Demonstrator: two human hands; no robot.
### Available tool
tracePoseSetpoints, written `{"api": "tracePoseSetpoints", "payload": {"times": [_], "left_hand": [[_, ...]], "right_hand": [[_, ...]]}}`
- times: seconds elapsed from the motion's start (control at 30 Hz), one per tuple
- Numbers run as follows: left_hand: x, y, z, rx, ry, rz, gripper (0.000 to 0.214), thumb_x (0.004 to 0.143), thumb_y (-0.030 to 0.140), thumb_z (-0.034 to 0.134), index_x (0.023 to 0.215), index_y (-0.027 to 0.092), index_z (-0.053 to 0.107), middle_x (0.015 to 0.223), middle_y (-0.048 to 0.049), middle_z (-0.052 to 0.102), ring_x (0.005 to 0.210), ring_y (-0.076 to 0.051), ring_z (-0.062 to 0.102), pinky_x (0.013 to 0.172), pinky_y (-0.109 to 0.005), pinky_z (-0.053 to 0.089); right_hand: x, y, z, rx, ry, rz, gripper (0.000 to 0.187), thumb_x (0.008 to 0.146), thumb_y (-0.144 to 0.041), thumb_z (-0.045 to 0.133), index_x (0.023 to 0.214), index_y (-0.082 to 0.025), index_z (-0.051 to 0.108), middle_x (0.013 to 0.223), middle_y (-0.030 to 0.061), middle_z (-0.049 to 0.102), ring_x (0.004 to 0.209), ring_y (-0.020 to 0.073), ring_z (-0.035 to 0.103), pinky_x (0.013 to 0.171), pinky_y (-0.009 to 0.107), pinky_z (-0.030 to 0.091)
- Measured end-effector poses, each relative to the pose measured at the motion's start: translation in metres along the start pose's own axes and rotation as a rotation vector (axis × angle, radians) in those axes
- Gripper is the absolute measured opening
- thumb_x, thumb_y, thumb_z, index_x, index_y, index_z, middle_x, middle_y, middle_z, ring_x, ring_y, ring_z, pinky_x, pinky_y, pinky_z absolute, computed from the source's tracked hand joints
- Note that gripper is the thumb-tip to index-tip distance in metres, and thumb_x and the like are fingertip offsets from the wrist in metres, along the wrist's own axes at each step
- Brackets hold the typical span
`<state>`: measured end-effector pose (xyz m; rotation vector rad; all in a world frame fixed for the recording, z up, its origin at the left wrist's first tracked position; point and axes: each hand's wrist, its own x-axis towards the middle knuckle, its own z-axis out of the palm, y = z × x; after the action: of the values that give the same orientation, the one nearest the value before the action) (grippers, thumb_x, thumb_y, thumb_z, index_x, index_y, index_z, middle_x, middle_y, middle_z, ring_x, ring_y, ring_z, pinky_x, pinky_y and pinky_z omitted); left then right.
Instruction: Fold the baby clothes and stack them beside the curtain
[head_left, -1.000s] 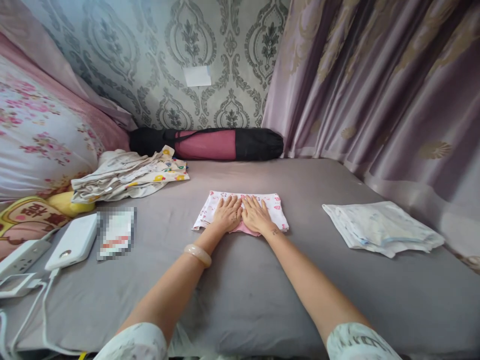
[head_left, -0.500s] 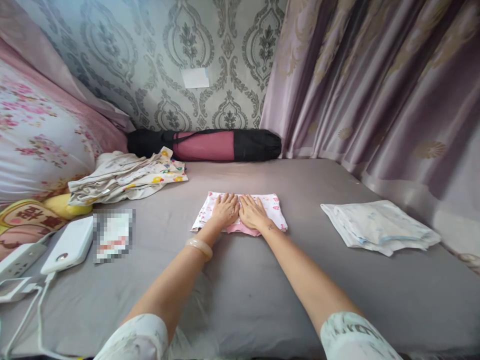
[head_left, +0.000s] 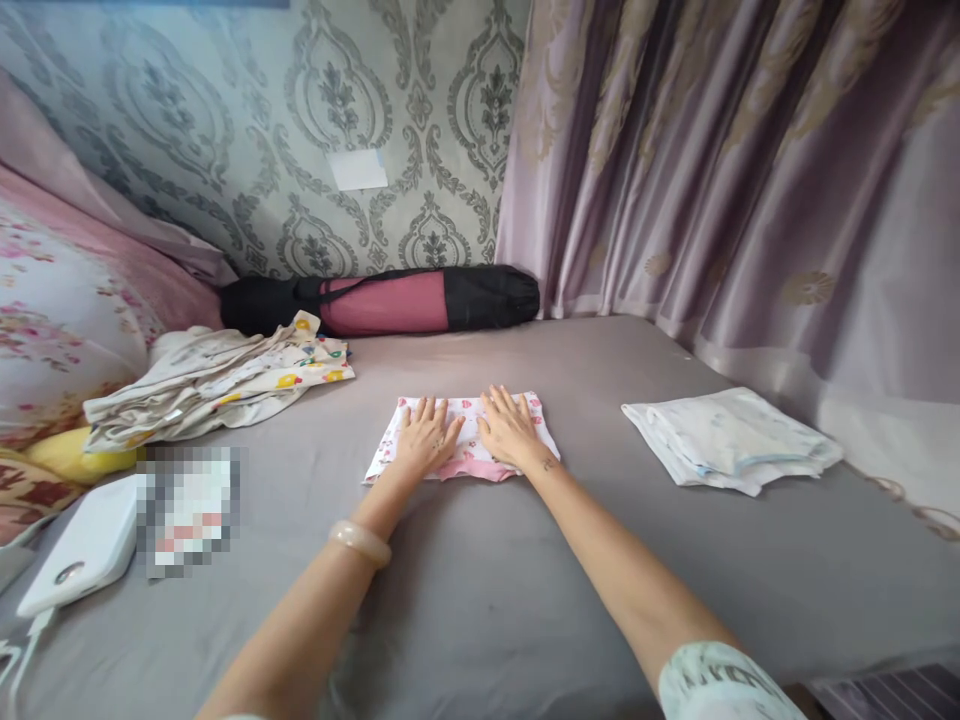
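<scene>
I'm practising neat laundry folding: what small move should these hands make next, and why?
Probably slide the left hand and right hand outward, smoothing the printed cloth toward its side edges: both lie palm down and apart on it, with some of it showing beyond each.

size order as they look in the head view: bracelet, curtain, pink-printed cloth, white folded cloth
1. Curtain
2. Pink-printed cloth and white folded cloth: too alike to rank
3. Bracelet
</scene>
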<state>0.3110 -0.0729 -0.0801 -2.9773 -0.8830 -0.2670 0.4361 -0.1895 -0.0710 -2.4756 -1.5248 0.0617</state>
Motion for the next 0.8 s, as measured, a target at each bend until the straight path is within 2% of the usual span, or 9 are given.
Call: {"api": "tracePoseSetpoints", "payload": {"times": [0.17, 0.27, 0.37, 0.47, 0.53, 0.63, 0.8], "left_hand": [[-0.010, 0.004, 0.009, 0.039, -0.015, 0.025, 0.067, 0.094, 0.056, 0.027, 0.142, 0.011, 0.040, 0.148, -0.0225, 0.038, 0.138, -0.038, 0.032, 0.110, -0.056, 0.023], [-0.009, 0.007, 0.011, 0.046, -0.034, 0.011, 0.069, 0.093, 0.059, 0.028, 0.142, 0.011, 0.040, 0.149, -0.0228, 0.036, 0.138, -0.039, 0.030, 0.110, -0.056, 0.022], [-0.006, 0.004, 0.006, 0.025, -0.059, 0.016, 0.068, 0.093, 0.059, 0.031, 0.142, 0.013, 0.040, 0.149, -0.0218, 0.037, 0.138, -0.038, 0.032, 0.109, -0.056, 0.024], [-0.003, -0.009, -0.002, -0.012, -0.082, 0.044, 0.060, 0.094, 0.055, 0.029, 0.139, 0.018, 0.044, 0.147, -0.0165, 0.042, 0.137, -0.032, 0.035, 0.109, -0.052, 0.028], [-0.003, -0.020, -0.003, -0.014, -0.064, 0.004, 0.058, 0.096, 0.052, 0.027, 0.139, 0.018, 0.044, 0.149, -0.0150, 0.040, 0.140, -0.029, 0.032, 0.112, -0.049, 0.025], [-0.004, -0.035, 0.002, -0.007, -0.073, -0.087, 0.063, 0.096, 0.052, 0.025, 0.142, 0.012, 0.040, 0.153, -0.0184, 0.032, 0.143, -0.030, 0.024, 0.113, -0.050, 0.022], [-0.006, -0.043, 0.012, -0.025, -0.105, -0.100, 0.070, 0.095, 0.055, 0.023, 0.146, 0.008, 0.034, 0.153, -0.0213, 0.028, 0.144, -0.032, 0.021, 0.113, -0.047, 0.024]], "right_hand": [[-0.008, 0.005, 0.009, -0.021, 0.023, 0.030, 0.055, 0.097, -0.040, 0.027, 0.147, -0.020, 0.037, 0.154, 0.0111, 0.032, 0.142, 0.0291, 0.024, 0.113, 0.055, 0.013], [-0.008, 0.003, 0.011, -0.027, 0.037, 0.037, 0.054, 0.097, -0.040, 0.028, 0.146, -0.020, 0.038, 0.154, 0.0109, 0.032, 0.142, 0.0285, 0.024, 0.113, 0.054, 0.013], [-0.007, 0.005, 0.005, 0.008, -0.003, 0.031, 0.055, 0.097, -0.041, 0.027, 0.147, -0.020, 0.037, 0.154, 0.0109, 0.031, 0.143, 0.0272, 0.023, 0.114, 0.053, 0.013], [-0.006, 0.016, -0.004, 0.035, -0.026, 0.036, 0.057, 0.097, -0.040, 0.024, 0.148, -0.016, 0.034, 0.156, 0.0119, 0.026, 0.144, 0.0251, 0.020, 0.115, 0.050, 0.012], [-0.007, 0.027, -0.008, 0.010, 0.004, 0.074, 0.059, 0.098, -0.040, 0.022, 0.148, -0.011, 0.033, 0.157, 0.0140, 0.023, 0.145, 0.0256, 0.017, 0.116, 0.049, 0.009], [-0.009, 0.040, -0.008, -0.020, 0.001, 0.145, 0.062, 0.097, -0.040, 0.022, 0.146, -0.003, 0.034, 0.155, 0.0171, 0.026, 0.144, 0.0278, 0.019, 0.117, 0.046, 0.011], [-0.008, 0.046, 0.003, -0.032, -0.019, 0.174, 0.062, 0.097, -0.040, 0.024, 0.146, -0.003, 0.034, 0.154, 0.0166, 0.028, 0.143, 0.0270, 0.021, 0.116, 0.041, 0.014]]}}
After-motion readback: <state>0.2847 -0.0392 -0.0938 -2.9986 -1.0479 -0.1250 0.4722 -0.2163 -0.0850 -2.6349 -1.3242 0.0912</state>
